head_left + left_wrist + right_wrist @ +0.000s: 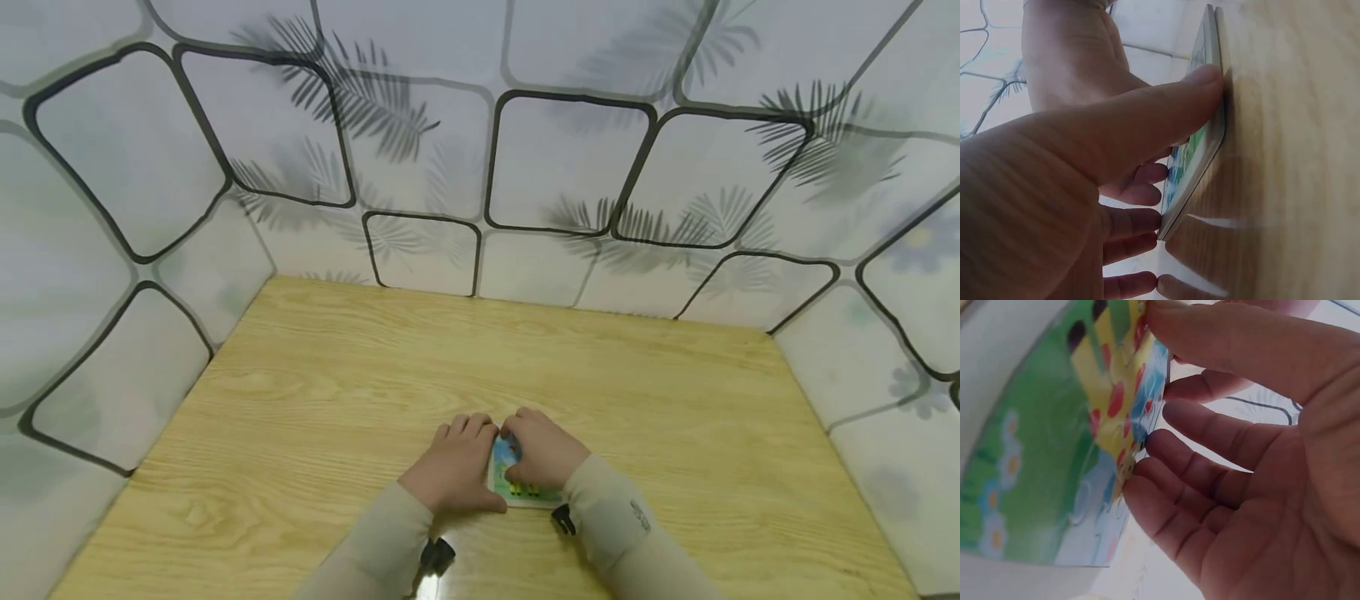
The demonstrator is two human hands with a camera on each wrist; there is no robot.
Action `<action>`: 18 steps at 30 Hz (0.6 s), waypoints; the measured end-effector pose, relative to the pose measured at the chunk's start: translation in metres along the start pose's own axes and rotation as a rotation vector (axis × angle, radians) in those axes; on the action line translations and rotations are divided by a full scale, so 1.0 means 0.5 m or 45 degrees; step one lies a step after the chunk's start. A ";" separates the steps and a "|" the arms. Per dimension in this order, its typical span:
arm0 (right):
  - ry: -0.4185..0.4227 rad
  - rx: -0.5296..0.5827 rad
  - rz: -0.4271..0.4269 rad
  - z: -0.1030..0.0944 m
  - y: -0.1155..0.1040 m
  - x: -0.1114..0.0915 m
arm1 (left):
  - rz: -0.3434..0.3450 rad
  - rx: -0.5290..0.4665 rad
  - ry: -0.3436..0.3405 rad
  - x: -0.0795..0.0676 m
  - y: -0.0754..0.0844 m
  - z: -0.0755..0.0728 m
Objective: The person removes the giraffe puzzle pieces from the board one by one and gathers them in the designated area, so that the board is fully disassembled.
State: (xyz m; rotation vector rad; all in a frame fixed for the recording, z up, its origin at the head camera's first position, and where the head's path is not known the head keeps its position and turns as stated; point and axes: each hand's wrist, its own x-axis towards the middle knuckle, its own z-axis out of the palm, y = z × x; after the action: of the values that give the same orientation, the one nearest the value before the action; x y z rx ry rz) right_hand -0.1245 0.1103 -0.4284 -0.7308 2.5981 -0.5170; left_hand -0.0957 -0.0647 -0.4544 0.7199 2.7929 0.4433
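Note:
A small flat jigsaw puzzle (497, 486) with a white border lies on the table between both hands. Its picture of a yellow, red-spotted giraffe on green grass with flowers (1004, 469) fills the right wrist view. My left hand (459, 471) spans the left side, its thumb (1166, 109) pressing the near edge and its fingertips by the far left corner. Over the puzzle's upper part, my right hand (547, 450) is bent, thumb on the giraffe's legs and curled fingertips (1160, 506) at the puzzle's edge. The palm hides much of the picture in the head view.
The wooden table (337, 358) stretches around the puzzle. Pale patterned curtains (420, 142) with leaves and dark outlines enclose the back and sides. Black straps (437, 556) hang by the wrists, close to the tabletop.

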 end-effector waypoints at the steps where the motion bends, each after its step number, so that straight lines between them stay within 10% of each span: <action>1: 0.003 0.010 0.005 0.001 0.001 0.000 | -0.010 -0.007 -0.017 0.002 0.000 -0.002; 18: 0.080 0.022 -0.021 0.007 0.012 0.000 | -0.055 -0.058 -0.112 0.022 0.009 -0.021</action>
State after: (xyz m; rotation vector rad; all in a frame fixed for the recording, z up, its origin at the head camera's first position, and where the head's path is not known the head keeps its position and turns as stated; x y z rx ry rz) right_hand -0.1254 0.1141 -0.4339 -0.7419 2.6438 -0.5758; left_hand -0.1064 -0.0578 -0.4445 0.6518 2.7019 0.4542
